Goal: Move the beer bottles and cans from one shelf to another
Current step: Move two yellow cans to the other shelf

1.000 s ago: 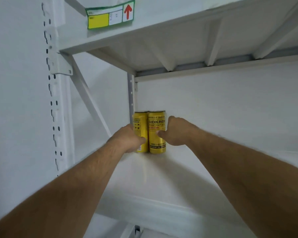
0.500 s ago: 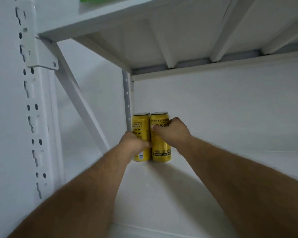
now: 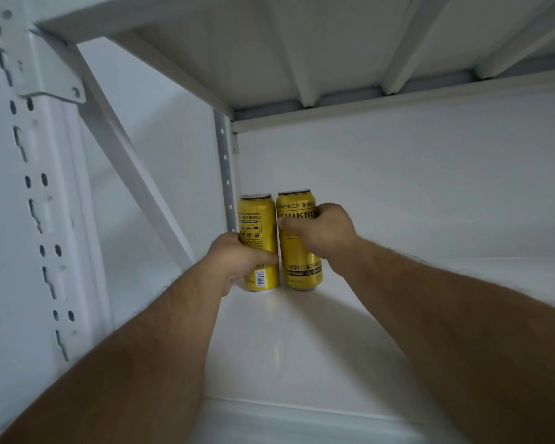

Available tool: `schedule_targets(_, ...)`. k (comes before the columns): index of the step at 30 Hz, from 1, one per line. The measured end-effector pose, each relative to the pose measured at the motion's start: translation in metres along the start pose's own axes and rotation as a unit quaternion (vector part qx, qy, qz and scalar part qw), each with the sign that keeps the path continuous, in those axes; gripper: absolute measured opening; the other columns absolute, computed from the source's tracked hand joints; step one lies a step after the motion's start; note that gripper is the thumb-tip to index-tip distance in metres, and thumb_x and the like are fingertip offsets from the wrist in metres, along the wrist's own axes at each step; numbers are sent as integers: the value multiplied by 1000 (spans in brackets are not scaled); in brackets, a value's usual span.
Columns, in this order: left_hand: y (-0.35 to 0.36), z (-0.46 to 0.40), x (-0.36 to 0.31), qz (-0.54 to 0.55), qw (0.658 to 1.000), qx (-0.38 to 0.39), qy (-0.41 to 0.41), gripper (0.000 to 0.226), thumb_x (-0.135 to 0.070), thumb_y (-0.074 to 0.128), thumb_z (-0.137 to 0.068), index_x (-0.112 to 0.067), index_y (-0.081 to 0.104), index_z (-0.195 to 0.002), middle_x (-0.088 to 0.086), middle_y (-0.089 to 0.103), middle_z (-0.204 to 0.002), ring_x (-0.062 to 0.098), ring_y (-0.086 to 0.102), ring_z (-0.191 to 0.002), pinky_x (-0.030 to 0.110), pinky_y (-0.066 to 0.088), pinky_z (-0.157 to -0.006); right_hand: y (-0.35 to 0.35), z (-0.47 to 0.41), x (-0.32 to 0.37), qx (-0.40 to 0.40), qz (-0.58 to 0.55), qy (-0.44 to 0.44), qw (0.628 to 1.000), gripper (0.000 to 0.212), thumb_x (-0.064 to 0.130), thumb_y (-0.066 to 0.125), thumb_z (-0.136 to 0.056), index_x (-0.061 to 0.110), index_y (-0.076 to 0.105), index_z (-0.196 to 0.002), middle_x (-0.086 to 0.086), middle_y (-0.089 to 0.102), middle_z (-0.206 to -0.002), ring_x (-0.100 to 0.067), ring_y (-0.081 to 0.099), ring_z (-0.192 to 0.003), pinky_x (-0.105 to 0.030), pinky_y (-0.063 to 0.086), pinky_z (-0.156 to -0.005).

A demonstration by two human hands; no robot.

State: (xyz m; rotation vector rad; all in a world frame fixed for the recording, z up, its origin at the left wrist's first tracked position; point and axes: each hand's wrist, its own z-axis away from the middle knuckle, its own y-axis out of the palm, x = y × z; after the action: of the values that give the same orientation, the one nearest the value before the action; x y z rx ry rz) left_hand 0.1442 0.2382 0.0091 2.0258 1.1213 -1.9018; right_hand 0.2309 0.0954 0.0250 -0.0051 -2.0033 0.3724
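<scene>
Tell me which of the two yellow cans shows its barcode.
The left can, gripped by the left hand, next to the rear upright: a white barcode patch near its base. The right can shows its brand lettering instead.

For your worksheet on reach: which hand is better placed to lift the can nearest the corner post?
The left hand: it already grips the left can beside the post. The right hand holds the right can.

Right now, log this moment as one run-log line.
left hand: grips left can | right hand: grips right can | cans: upright, side by side, back-left corner of shelf
</scene>
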Motion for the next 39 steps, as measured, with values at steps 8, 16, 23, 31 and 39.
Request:
schedule_targets(8, 2, 7, -12, 18, 998, 39, 45, 50, -19, 95, -66, -21, 69, -108, 1, 77, -105, 19, 74, -95, 41, 59, -93, -45, 16, 15, -26, -21, -16, 999, 35, 47, 84, -69, 21, 74, -90, 2, 75, -88, -16, 72, -81, -39, 61, -78)
schedule_targets(16, 43, 56, -55, 24, 991, 96, 95, 42, -17, 93, -69, -27, 68, -102, -5, 77, -100, 13, 74, -89, 30, 57, -74, -130, 48, 29, -61, -16, -40, 997, 32, 46, 84, -72, 22, 73, -90, 2, 74, -89, -17, 71, -83, -37, 60, -78)
schedule_targets(23, 112, 115, -97, 22, 986, 122, 116, 53, -20, 95, -65, -21, 71, -112, -1, 78, -103, 19, 74, -96, 44, 57, -97, -237, 98, 26, -94, -14, -46, 994, 29, 43, 84, -75, 21, 74, -91, 2, 75, -88, -16, 72, -82, -36, 60, -76)
schedule_targets(31, 215, 198, -154, 52, 978, 161, 121, 57, -24, 97, -59, -22, 72, -111, -1, 80, -102, 20, 76, -95, 46, 57, -98, -384, 162, 13, -129, 11, -37, 991, 31, 43, 83, -76, 19, 73, -93, 3, 75, -86, -12, 71, -77, -26, 54, -62)
schedule_targets(39, 305, 277, -209, 63, 970, 200, 127, 49, -21, 95, -66, -23, 68, -107, 0, 77, -107, 21, 74, -99, 46, 56, -99, -497, 203, -3, -161, 40, -22, 986, 32, 44, 82, -77, 20, 73, -97, 3, 74, -89, -16, 72, -82, -34, 56, -74)
